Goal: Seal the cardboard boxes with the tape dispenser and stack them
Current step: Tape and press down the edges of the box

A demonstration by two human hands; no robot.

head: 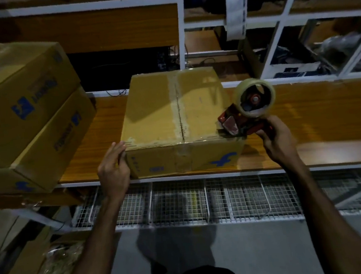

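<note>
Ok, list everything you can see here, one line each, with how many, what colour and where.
Cardboard box: one, brown with a blue logo, on the wooden shelf, centre seam taped.
Stacked boxes: at least two, brown with blue print, at the left.
Tape dispenser: one, red with a clear roll, at the box's near right top corner.
Wooden shelf: one, orange-brown, under the box.
Wire mesh trays: a row, white, below the shelf.
White rack frame: one, behind.
Left hand: flat against the box's near left corner.
Right hand: grips the dispenser handle.
</note>
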